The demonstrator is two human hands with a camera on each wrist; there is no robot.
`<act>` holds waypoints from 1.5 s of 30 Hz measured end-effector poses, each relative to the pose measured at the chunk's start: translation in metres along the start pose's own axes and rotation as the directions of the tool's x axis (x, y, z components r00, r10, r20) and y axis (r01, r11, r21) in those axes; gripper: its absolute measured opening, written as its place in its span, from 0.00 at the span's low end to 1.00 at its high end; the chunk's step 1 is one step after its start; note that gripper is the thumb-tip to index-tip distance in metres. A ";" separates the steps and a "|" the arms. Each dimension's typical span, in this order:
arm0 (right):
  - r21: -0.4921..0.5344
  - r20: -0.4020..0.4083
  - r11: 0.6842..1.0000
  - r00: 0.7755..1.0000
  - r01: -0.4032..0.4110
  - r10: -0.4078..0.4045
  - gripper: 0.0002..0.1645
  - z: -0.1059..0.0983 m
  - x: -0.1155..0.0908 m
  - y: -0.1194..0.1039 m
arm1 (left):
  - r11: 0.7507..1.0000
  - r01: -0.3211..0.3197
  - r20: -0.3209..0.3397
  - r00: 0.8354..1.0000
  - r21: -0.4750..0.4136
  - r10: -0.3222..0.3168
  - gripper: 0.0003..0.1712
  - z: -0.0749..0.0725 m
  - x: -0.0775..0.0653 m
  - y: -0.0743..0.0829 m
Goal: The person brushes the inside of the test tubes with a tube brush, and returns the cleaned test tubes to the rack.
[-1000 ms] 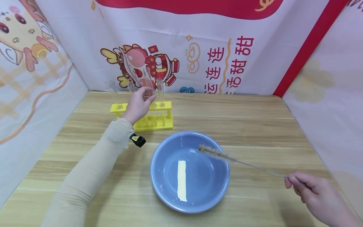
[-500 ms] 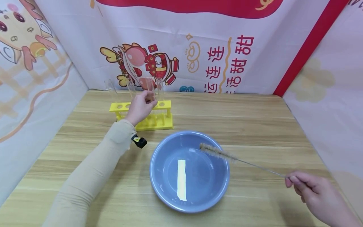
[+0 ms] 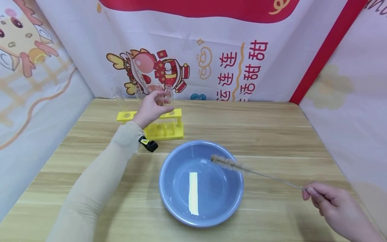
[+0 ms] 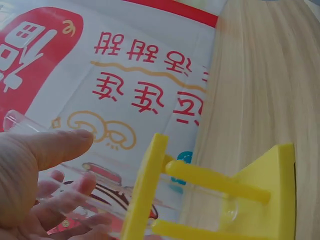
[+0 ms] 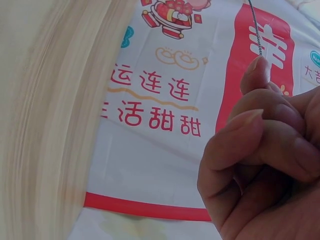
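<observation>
A yellow test tube rack (image 3: pixel 123 116) stands at the back left with several clear test tubes (image 3: pixel 119 96) upright in it. Over its top bar is my left hand (image 3: pixel 152 106), thumb and fingers spread apart around the tubes at the right end. The left wrist view shows the thumb (image 4: pixel 55 147) held away from the loosely bent fingers, with clear glass between and behind them. My right hand (image 3: pixel 335 203) pinches the thin twisted-wire handle of a test tube brush (image 3: pixel 226 163). Its tan bristles hang over the right side of a blue basin (image 3: pixel 168 181).
Smooth water or a glossy bottom in the basin reflects a bright strip of light. The wooden table (image 3: pixel 272 127) meets a printed cloth backdrop (image 3: pixel 181 27) just behind the rack, and cloth walls stand at both sides. A black strap device (image 3: pixel 148 144) sits on the left wrist.
My left hand has lowered a test tube into the rack and let go, its thumb and fingers parting and shifting slightly right. The right hand and brush stay put.
</observation>
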State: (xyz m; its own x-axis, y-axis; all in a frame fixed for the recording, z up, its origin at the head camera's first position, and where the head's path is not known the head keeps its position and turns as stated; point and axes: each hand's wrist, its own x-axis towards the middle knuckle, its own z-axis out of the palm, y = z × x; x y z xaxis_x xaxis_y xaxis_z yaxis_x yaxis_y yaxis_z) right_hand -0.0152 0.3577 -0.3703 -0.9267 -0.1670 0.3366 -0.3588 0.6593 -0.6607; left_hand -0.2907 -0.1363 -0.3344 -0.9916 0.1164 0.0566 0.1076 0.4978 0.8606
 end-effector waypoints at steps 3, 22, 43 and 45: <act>0.016 -0.005 1.000 1.000 0.008 -0.008 0.31 0.002 0.001 0.000 | 0.998 0.061 -0.007 0.998 0.002 -0.061 0.35 0.003 0.002 -0.003; -0.403 -0.004 0.873 0.953 0.276 -0.303 0.22 0.036 0.022 -0.028 | 0.974 -0.187 -0.198 0.967 -0.130 0.159 0.24 -0.029 0.006 0.059; -0.457 0.006 0.824 0.928 0.335 -0.373 0.19 0.075 0.048 -0.049 | 0.436 -0.867 0.038 0.458 0.242 0.888 0.15 -0.012 -0.141 0.103; -0.413 -0.016 0.859 0.941 0.303 -0.339 0.21 0.066 0.045 -0.046 | 0.384 -0.853 0.149 0.456 0.352 0.877 0.17 -0.008 -0.158 0.090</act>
State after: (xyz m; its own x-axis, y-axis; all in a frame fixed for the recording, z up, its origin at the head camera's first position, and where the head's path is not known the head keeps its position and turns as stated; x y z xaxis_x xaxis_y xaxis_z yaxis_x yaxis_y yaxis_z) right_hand -0.0476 0.2715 -0.3693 -0.7481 -0.3692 0.5514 -0.5429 0.8183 -0.1887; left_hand -0.1247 -0.1166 -0.2621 -0.3475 0.6180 0.7052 0.9129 0.3948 0.1039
